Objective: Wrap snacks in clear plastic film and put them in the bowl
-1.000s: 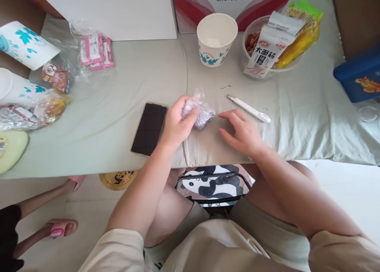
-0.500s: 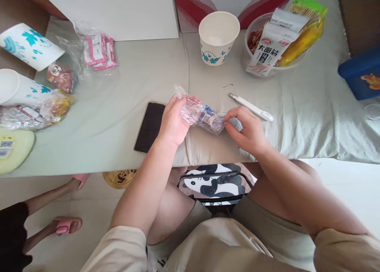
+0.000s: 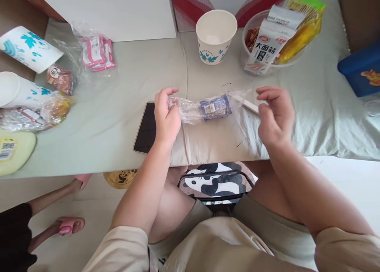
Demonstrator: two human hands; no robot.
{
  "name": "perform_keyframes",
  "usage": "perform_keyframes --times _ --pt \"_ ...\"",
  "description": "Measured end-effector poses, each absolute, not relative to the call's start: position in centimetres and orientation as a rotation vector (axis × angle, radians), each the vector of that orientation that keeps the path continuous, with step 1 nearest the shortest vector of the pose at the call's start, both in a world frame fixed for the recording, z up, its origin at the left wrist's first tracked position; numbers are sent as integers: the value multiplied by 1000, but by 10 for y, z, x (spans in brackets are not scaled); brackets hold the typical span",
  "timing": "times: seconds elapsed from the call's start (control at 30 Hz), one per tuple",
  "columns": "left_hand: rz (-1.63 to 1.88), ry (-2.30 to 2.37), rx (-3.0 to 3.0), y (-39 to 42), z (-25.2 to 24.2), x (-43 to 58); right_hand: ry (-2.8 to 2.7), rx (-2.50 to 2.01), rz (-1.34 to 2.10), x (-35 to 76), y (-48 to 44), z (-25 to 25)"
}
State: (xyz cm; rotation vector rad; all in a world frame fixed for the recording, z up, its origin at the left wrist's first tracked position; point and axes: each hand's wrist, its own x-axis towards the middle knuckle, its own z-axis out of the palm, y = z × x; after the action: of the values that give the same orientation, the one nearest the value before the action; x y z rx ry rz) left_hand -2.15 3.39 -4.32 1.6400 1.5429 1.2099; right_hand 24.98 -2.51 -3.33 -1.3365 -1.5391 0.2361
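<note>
A: What carries everything?
B: A tabletop [image 3: 124, 86] draped in pale grey-green cloth. At its far edge stands a large plain white box [image 3: 118, 10], and right of that a red-and-white printed carton [image 3: 208, 2].
A: And in front of those?
B: Toward the far right corner, a round clear plastic bowl [image 3: 292, 63] filled with snack packets. To its left, before the carton, a white paper cup with teal leaf prints [image 3: 215, 46] stands upright.
A: What are the hands doing?
B: The left hand [image 3: 166, 115], back from the near edge, pinches one end of a crinkled clear plastic wrap [image 3: 190, 111]. The right hand [image 3: 276, 117] has its fingers curled, with film reaching close to the tips; I can't tell whether it grips any.
A: Anything beside them?
B: A black rectangular phone [image 3: 145, 129] lies near the near edge, partly hidden by the left hand.
A: And the small things?
B: A blue packet with a white barcode label [image 3: 218, 107] sits inside the wrap, between the hands. A slim white cutter [image 3: 251, 106] shows partly through the film, just beside the right hand.
</note>
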Motion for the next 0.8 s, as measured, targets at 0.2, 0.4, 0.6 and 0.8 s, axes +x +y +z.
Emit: perform_keyframes --times 0.2,0.4,0.6,0.8 --pt "875 1563 2071 27 -41 -18 -1926 -1611 167 242 -26 -40" --pt "968 1450 2189 29 -41 -23 -1885 -1575 103 245 -26 -35" --pt "1210 1378 2111 26 -27 -26 -1930 -1286 166 240 -34 -22" --pt "1231 1143 2034 19 -8 -31 -2216 -1424 414 247 -32 -22"
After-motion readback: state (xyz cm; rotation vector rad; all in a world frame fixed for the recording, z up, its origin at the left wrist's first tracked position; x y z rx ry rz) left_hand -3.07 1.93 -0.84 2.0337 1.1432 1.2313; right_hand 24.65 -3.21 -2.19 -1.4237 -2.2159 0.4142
